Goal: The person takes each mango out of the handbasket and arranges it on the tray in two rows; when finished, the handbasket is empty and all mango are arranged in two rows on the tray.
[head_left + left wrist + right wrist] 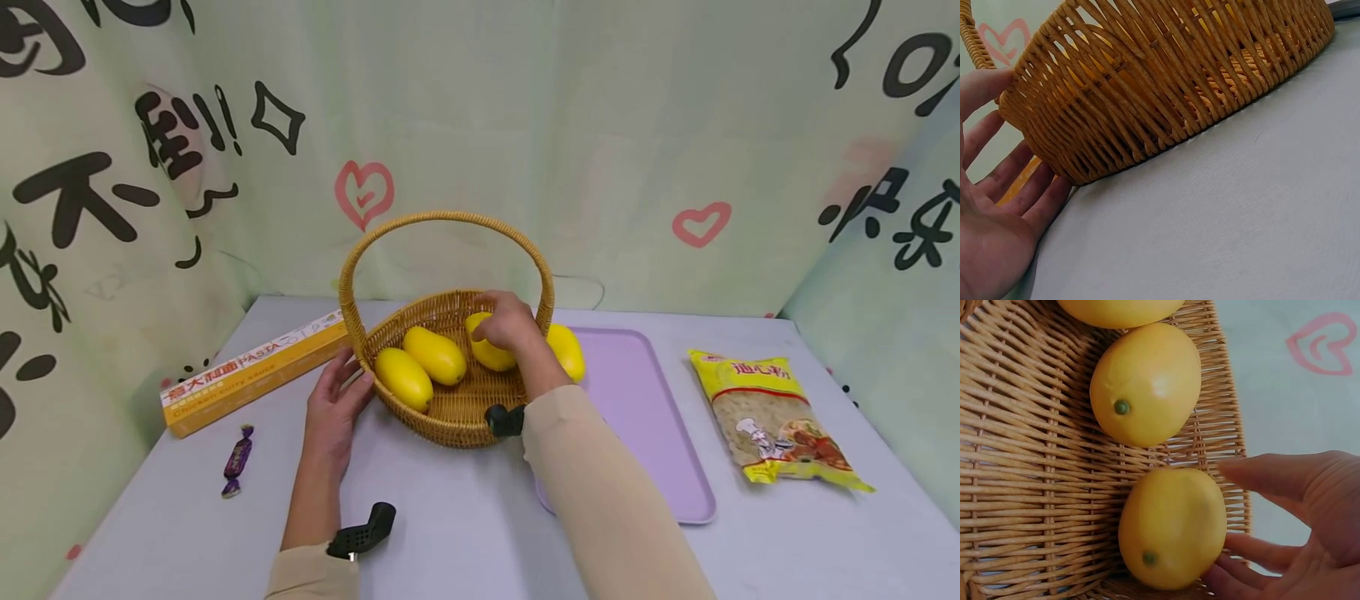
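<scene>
A wicker basket (465,429) with a tall arched handle holds several yellow mangoes. Two mangoes (435,356) lie in its left part. My right hand (512,323) reaches over the basket to another mango (1172,531), which rests on the wicker. In the right wrist view the thumb and fingers are spread, with the lower fingertips at that mango's side. My left hand (339,408) touches the basket's left side, fairly straight fingers along the outer weave and thumb at the rim (1007,78). One more mango (566,352) lies outside the basket, on its right.
A lilac tray (660,433) lies right of the basket, partly hidden by my right arm. Farther right is a yellow pasta bag (776,421). On the left lie a long orange pasta box (255,371) and a purple wrapped candy (238,461). A curtain hangs behind the table.
</scene>
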Motion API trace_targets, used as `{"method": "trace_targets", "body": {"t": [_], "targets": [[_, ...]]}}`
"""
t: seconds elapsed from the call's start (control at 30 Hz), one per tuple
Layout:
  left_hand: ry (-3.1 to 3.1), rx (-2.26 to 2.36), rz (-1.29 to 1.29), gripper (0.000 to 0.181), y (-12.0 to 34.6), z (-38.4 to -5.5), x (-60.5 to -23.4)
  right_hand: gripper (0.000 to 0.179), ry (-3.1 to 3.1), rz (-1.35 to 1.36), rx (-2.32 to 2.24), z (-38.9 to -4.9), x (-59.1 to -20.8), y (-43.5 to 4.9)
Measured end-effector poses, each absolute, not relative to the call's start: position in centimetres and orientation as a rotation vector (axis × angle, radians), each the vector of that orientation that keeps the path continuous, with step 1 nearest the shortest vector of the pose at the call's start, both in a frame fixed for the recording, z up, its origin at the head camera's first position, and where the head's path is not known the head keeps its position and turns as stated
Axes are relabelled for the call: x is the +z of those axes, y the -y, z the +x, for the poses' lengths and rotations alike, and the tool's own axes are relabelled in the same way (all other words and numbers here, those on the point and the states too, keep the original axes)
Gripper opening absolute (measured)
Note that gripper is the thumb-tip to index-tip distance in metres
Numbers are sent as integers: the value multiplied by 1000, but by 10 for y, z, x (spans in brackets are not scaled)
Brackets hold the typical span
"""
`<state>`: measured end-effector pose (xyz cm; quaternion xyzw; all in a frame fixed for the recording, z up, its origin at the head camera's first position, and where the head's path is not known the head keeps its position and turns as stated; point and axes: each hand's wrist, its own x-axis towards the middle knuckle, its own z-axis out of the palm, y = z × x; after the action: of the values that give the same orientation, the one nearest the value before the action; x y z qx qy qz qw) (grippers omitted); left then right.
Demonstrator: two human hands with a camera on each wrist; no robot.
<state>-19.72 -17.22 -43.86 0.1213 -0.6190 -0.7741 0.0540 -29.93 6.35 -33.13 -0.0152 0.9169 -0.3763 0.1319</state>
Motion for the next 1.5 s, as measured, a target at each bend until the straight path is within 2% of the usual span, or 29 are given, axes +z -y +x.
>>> {"method": "trace_targets", "body": {"t": [0.27, 0.8, 1.5], "targets": [[1892, -2355, 362, 65, 170, -195, -438, 59, -2662, -100, -924, -298, -333, -67], [1899, -2353, 368, 64, 165, -196, -437, 62, -2615, -60, -1085, -296, -339, -75], [1920, -2319, 418, 63, 169, -196, -437, 62, -2633, -180, -1207, -282, -311, -75]]}}
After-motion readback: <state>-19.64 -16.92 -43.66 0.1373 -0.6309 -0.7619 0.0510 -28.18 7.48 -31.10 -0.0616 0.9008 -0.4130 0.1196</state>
